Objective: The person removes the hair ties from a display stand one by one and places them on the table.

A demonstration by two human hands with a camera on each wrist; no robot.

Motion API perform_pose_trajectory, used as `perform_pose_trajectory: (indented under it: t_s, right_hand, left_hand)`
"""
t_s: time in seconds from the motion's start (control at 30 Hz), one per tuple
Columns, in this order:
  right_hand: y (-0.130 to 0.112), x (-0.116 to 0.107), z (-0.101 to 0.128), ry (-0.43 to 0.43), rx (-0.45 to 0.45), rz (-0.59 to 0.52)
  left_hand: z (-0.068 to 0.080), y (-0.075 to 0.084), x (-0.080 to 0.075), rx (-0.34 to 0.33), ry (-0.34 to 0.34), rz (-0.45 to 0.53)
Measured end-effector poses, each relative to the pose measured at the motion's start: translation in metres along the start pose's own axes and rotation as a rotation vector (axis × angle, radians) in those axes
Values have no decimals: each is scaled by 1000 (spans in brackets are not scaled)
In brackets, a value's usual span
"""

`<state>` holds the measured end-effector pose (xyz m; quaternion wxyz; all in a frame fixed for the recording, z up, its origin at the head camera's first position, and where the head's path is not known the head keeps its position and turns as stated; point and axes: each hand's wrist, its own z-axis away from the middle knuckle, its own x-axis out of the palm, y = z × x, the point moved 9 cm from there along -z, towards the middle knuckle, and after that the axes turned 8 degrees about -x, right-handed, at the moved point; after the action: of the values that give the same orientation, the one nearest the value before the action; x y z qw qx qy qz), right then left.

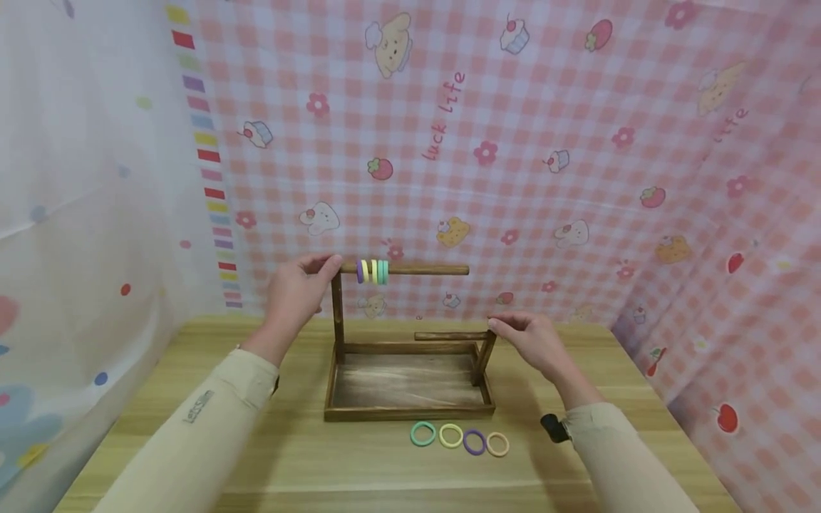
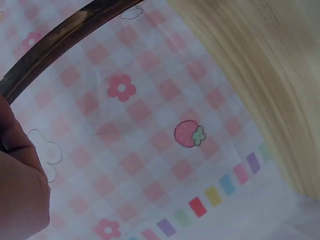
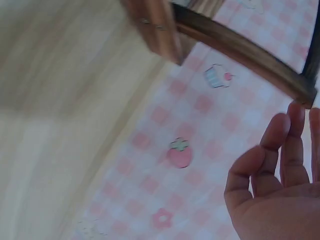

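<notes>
Left hand (image 1: pixel 296 291): fingers curled round the near end of the upper dowel (image 1: pixel 417 270), gripping it just where it meets the tall post (image 1: pixel 337 310). The left wrist view shows only the edge of that hand against the dark rod.

Right hand (image 1: pixel 529 340): fingertips rest on the end of the lower dowel (image 1: pixel 450 335) at the top of the short slanted post (image 1: pixel 484 356). In the right wrist view the fingers are fairly straight and close together, touching the rod end, not wrapped round it.

Both hands are on the wooden stand (image 1: pixel 408 412); neither holds a ring.

Progress, as a judgement: about half. A bunch of hair rings (image 1: pixel 373 271) (purple, yellow, green) hangs on the upper dowel, just beside the left fingers. The lower dowel is bare. Four loose rings lie in a row on the bench (image 1: pixel 308 463), in front of the stand tray and below the right hand: green ring (image 1: pixel 423 433), yellow ring (image 1: pixel 451 435), purple ring (image 1: pixel 474 442), peach ring (image 1: pixel 497 444). Those four are not yet threaded.

Pink gingham cloth (image 1: pixel 545 107) hangs behind the stand.
</notes>
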<state>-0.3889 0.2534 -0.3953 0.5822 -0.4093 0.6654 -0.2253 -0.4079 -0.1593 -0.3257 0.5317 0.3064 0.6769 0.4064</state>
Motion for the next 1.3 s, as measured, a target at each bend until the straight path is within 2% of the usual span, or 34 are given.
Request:
perform_pose_trajectory:
  t_s: [0.13,0.33,0.43,0.6,0.77,0.87,1.1,1.3]
  right_hand:
    - [-29,14,-13,-11,-59,7]
    - [-78,53,-33,-65,-95,-90]
    - [-95,74,-40,-92,-100,-138]
    - [-105,100,-52,-56,-45,-210]
    - [-100,117,-58,48,54,-341]
    - [-99,126,-60,92,84,-403]
    - [-104,136,-65,133,110,-432]
    - [-107,142,-69,114,103,-421]
  left_hand:
    - [-4,-8,0,-66,-27,68]
    - [-7,-20,3,-228,-89,244]
    - [-8,-22,9,-280,-96,319]
    - [-8,-17,21,-288,-66,377]
    - [-9,-18,28,-306,-92,384]
    - [-10,-21,28,-320,-103,390]
    - [-12,-23,23,-335,-114,374]
    - [-11,-22,18,-337,-102,383]
